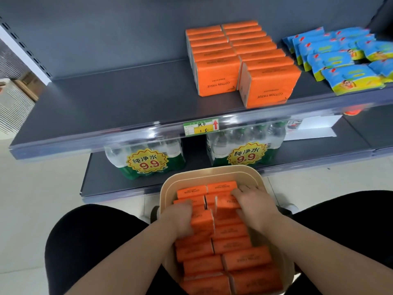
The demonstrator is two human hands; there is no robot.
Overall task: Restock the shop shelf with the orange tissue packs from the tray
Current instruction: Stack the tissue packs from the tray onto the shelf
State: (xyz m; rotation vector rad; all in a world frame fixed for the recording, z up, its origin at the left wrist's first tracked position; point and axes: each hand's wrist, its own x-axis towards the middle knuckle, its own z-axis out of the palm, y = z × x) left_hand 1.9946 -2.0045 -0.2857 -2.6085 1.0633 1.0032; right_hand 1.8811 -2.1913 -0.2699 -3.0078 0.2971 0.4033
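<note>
Currently both hands are down in the tray [209,173], which sits between the person's knees just in front of the shelving, close enough to lift stock straight up. The tissue packs [240,243] stand on edge in two tight columns inside it, so a handful can be taken at once. The left hand [180,220] curls its fingers round the outer side of a few packs in the left column. The right hand [255,207] lies over the right column with fingers bent across the tops. The packs between them sit higher than the rest, so I judge both hands are gripping a small bunch and squeezing it together to lift. The upper shelf [119,99] already carries shelved packs [240,60] in two rows running front to back, faces forward, with bare shelf to their left where new rows would fit. Print on the front faces reads "COTTON TISSUE", upside down from this angle; the same words show on pack edges in the tray. The price tag [201,126] on the shelf rail has handwritten 纸巾, a red arrow pointing up and a figure like 1.5. Blue wipe packets [340,60] lie overlapping to the right, print too small to read. Below, the bottled water bundles [148,160] carry yellow stickers reading 纯净水 9.9.
</note>
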